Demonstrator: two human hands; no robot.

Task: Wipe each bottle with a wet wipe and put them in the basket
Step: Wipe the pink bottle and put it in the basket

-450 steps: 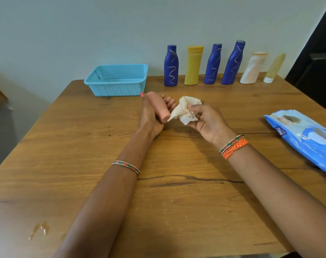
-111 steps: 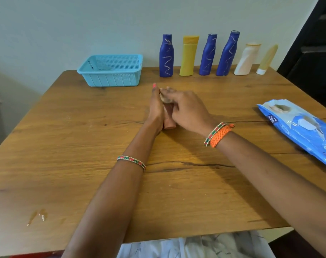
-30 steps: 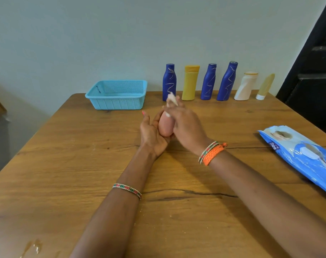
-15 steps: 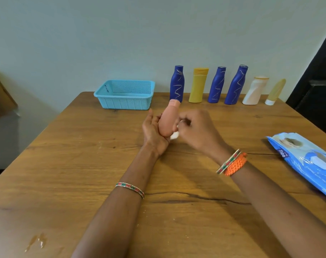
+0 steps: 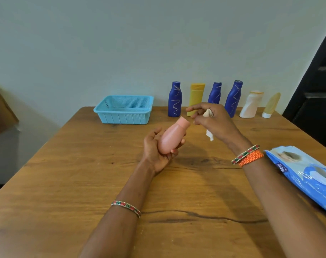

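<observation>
Pink bottle (image 5: 172,137) in left hand (image 5: 156,149) — wipe (image 5: 209,123) in right hand (image 5: 213,123).

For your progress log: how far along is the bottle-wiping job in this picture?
Done: nothing yet; the basket looks empty. In hand: the left hand holds the pink bottle, and the right hand, just clear of it, holds the wipe. Left: basket this bottle, then wipe and basket the six by the wall: three blue, one yellow, one white, one beige.
</observation>
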